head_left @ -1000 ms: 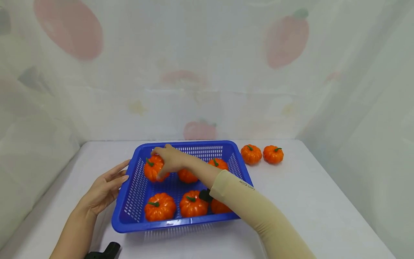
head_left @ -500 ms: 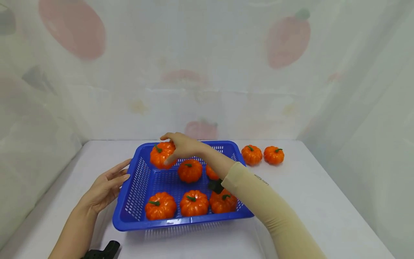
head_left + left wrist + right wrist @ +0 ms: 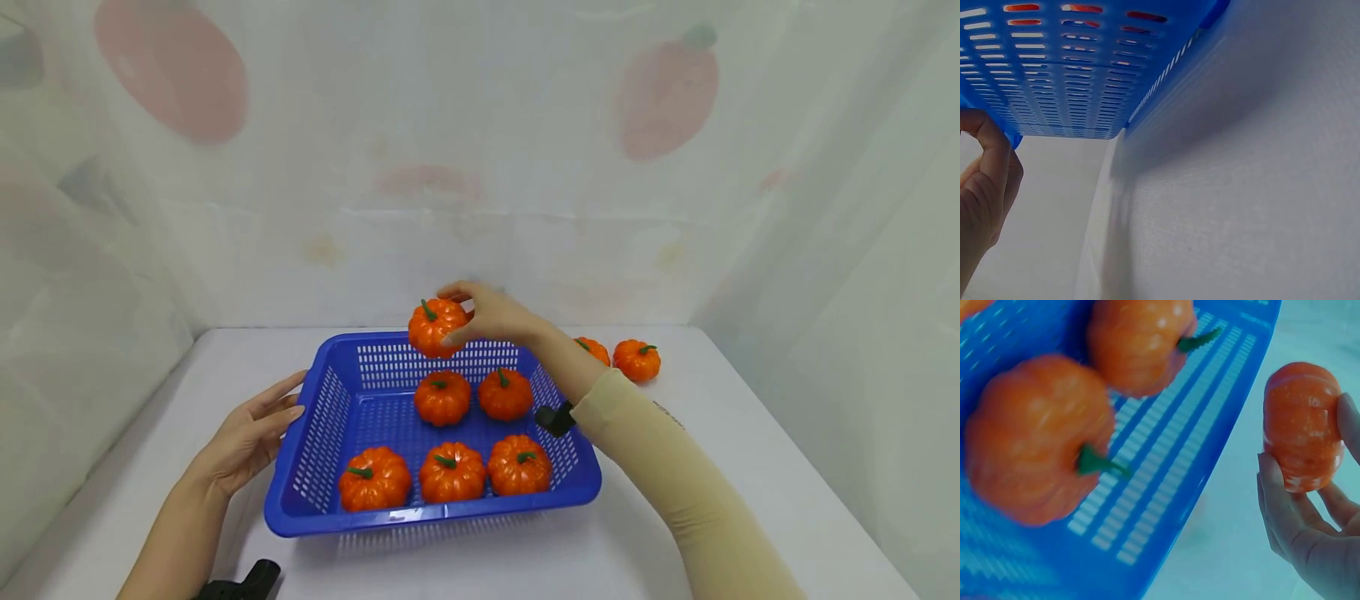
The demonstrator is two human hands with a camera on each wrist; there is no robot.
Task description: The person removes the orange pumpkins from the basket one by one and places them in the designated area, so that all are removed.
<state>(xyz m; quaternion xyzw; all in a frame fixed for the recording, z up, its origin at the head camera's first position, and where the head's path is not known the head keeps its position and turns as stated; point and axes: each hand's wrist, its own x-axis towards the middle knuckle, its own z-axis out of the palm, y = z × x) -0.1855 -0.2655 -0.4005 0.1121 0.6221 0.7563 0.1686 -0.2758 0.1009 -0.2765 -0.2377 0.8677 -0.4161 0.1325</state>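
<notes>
Your right hand (image 3: pixel 491 315) holds one pumpkin (image 3: pixel 437 327) in the air above the far rim of the blue basket (image 3: pixel 330 408); the fingers curl round its side and the thumb lies over the top beside the green stem, so the pumpkin sits snug against the fingers and cannot roll out; in the right wrist view the same pumpkin (image 3: pixel 1303 425) rests against your fingertips (image 3: pixel 1275 500), clear of the basket's edge (image 3: pixel 1222 444) with white table showing beneath it. Just below and toward you from that grip, five more pumpkins lie in the basket; two sit in a back row (image 3: pixel 474 396), nearest under your hand, and three in a front row (image 3: pixel 448 472) close against the near wall; all stand stem up, apart from the one you hold. Beyond your forearm, on the table (image 3: pixel 720 467), two loose pumpkins (image 3: pixel 636 359) sit side by side, one partly hidden behind your wrist. Your left hand (image 3: pixel 251 435) lies with straight, relaxed fingers against the basket's left wall; that looks like a steadying touch, keeping the light basket from sliding; the left wrist view shows the fingers (image 3: pixel 988 169) bent at the basket's corner (image 3: pixel 1054 81), touching it and gripping nothing.
</notes>
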